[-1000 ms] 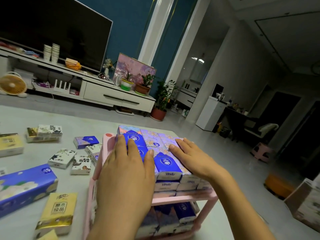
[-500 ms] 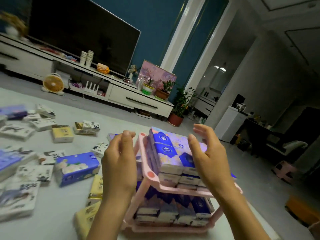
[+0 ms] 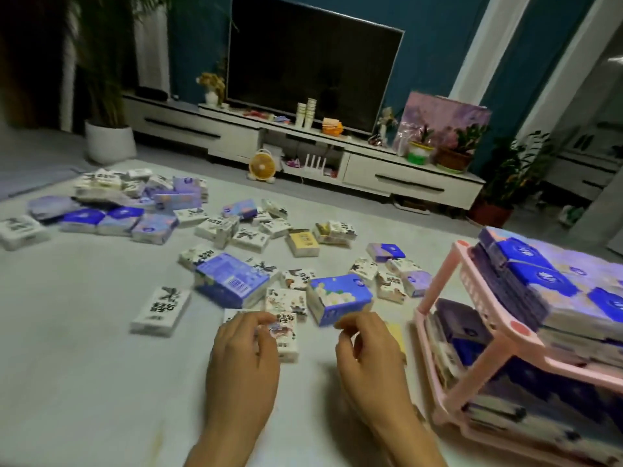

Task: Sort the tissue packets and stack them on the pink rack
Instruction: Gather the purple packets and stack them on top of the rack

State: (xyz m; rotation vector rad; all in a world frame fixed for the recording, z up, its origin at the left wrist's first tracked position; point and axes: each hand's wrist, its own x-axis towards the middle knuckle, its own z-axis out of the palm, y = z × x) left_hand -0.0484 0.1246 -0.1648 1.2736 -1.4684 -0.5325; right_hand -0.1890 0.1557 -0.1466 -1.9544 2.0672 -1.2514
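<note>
The pink rack [image 3: 489,362] stands at the right, with blue and purple tissue packets [image 3: 529,267] stacked on its top shelf and more on the lower one. Several loose packets lie spread over the pale floor [image 3: 84,348]. My left hand [image 3: 242,362] hovers with loosely curled fingers at the near edge of a white printed packet [image 3: 286,338] and grips nothing. My right hand [image 3: 367,355], also loosely curled and empty, is just in front of a blue flowered packet [image 3: 340,298]. A yellow packet [image 3: 396,335] peeks out behind the right hand.
A bigger blue pack [image 3: 232,281] and a white packet [image 3: 161,311] lie left of the hands. A heap of blue and white packets [image 3: 128,210] sits far left. A TV cabinet [image 3: 404,176], a small fan [image 3: 262,165] and potted plants line the back wall.
Both hands have left the rack and moved left and down over the loose packets on the floor. The view has swung left, so the rack now sits at the right edge.
</note>
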